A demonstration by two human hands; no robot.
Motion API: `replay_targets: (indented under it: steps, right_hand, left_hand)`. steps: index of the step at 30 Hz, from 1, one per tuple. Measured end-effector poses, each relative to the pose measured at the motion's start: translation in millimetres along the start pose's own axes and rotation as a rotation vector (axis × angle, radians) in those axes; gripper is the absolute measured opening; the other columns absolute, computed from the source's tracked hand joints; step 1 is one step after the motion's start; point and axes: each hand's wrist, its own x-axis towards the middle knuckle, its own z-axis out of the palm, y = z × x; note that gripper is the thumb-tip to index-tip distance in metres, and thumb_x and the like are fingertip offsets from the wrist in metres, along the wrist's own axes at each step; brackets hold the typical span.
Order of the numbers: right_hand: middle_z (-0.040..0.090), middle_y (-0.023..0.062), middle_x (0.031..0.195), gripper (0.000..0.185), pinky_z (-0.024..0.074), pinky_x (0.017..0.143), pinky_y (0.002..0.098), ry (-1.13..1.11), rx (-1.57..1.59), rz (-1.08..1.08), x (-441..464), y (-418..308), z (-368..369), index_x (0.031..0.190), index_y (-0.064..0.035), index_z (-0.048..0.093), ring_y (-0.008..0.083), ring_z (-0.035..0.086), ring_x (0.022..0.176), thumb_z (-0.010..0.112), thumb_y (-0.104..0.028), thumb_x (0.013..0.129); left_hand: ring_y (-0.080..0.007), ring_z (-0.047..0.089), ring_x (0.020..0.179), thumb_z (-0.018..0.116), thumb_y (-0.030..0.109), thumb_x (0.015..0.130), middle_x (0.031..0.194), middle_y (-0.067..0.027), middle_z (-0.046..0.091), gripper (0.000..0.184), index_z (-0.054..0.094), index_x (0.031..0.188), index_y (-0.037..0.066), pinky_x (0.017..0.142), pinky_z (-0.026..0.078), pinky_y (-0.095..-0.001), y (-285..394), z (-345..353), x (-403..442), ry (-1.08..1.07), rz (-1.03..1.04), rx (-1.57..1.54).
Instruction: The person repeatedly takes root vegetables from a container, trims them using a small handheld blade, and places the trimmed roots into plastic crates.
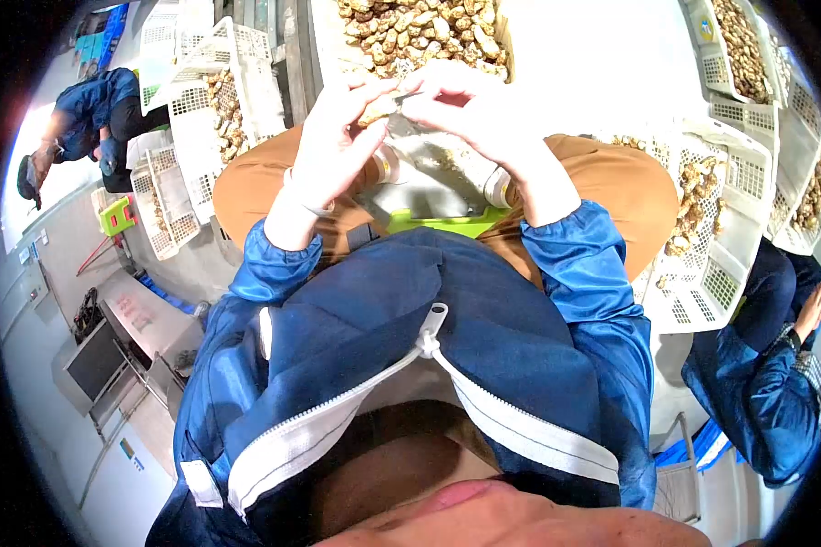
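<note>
Both hands are raised close together over my lap, in front of a basket [509, 41] full of small brown lumpy pieces. My left hand [342, 137] has its fingers closed round one brown piece [374, 113]. My right hand [456, 105] is pinched on a small dark tool, perhaps a blade, whose tip is close to that piece. Below the hands, between my knees, is a grey container [438, 169] with some bits in it. A bright green edge [447, 221] shows at its near side.
White perforated baskets [192, 98] with more brown pieces stand at the left. Further white baskets [743, 173] line the right side. A person [96, 114] in blue bends at the upper left; another person [762, 401] sits at the lower right.
</note>
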Motion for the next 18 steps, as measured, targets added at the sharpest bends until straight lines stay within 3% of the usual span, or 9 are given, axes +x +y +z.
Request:
replay_targets:
  steps: [2,4,6,7,10,13,16,18]
  right_hand:
    - [0.069,0.0017,0.092,0.016,0.0504,0.075,0.0242,-0.036,-0.069,-0.126,2,13,-1,0.100,-0.0037,0.071,0.0084,0.063,0.084,0.070,-0.014,0.088]
    - [0.069,0.0024,0.091,0.013,0.0502,0.076,0.0236,-0.015,-0.019,0.073,-1,2,-4,0.096,-0.0043,0.071,0.0091,0.063,0.084,0.071,-0.014,0.087]
    - [0.068,0.0022,0.092,0.011,0.0507,0.079,0.0240,-0.004,-0.020,0.201,0,-8,-7,0.089,-0.0046,0.068,0.0095,0.063,0.085,0.072,-0.015,0.087]
    - [0.069,0.0025,0.090,0.011,0.0508,0.079,0.0248,-0.046,0.154,0.164,2,-4,-10,0.089,-0.0038,0.069,0.0100,0.063,0.084,0.071,-0.015,0.088]
    - [0.071,0.0029,0.085,0.013,0.0502,0.075,0.0240,0.017,0.117,0.065,-1,-3,-2,0.094,-0.0036,0.073,0.0094,0.065,0.080,0.070,-0.015,0.088]
    - [0.071,0.0030,0.085,0.013,0.0507,0.076,0.0251,-0.016,-0.074,-0.258,6,13,2,0.090,-0.0030,0.073,0.0093,0.064,0.079,0.070,-0.015,0.088]
    - [0.070,0.0029,0.087,0.012,0.0504,0.075,0.0250,-0.012,0.107,0.145,2,1,-7,0.087,-0.0025,0.072,0.0082,0.063,0.079,0.070,-0.014,0.087]
    - [0.069,0.0027,0.088,0.014,0.0497,0.073,0.0241,-0.036,0.089,0.104,4,5,-7,0.090,-0.0021,0.071,0.0073,0.062,0.080,0.070,-0.016,0.088]
  left_hand:
    - [-0.0285,0.060,0.103,0.065,0.004,0.082,0.117,-0.0159,0.059,0.045,0.060,0.127,0.006,0.089,0.049,-0.0336,8,-2,4,-0.038,-0.014,-0.042]
    - [-0.0285,0.062,0.101,0.064,0.001,0.082,0.117,-0.0163,0.060,0.045,0.060,0.127,0.005,0.088,0.050,-0.0316,10,-2,4,-0.062,-0.013,-0.083]
    - [-0.0221,0.061,0.104,0.065,0.001,0.085,0.119,-0.0129,0.061,0.043,0.060,0.127,0.004,0.089,0.050,-0.0293,10,-1,0,-0.048,-0.123,-0.283]
    - [-0.0188,0.061,0.105,0.065,0.001,0.086,0.119,-0.0112,0.062,0.042,0.060,0.128,0.004,0.089,0.050,-0.0282,9,0,-2,-0.042,-0.177,-0.381]
    - [-0.0121,0.060,0.103,0.066,0.003,0.089,0.118,-0.0069,0.064,0.040,0.060,0.129,0.003,0.089,0.048,-0.0255,9,4,-7,-0.016,-0.394,-0.605]
    - [-0.0107,0.060,0.099,0.067,0.003,0.089,0.116,-0.0063,0.065,0.041,0.060,0.129,0.002,0.085,0.049,-0.0234,10,5,-5,-0.017,-0.464,-0.762]
    - [-0.0080,0.060,0.093,0.068,0.002,0.088,0.114,-0.0049,0.066,0.043,0.059,0.130,0.002,0.080,0.049,-0.0217,13,0,-8,-0.046,-0.592,-0.919]
    - [-0.0066,0.060,0.091,0.068,0.000,0.087,0.114,-0.0041,0.066,0.045,0.058,0.131,0.002,0.078,0.050,-0.0215,11,-2,-9,-0.069,-0.661,-0.908]
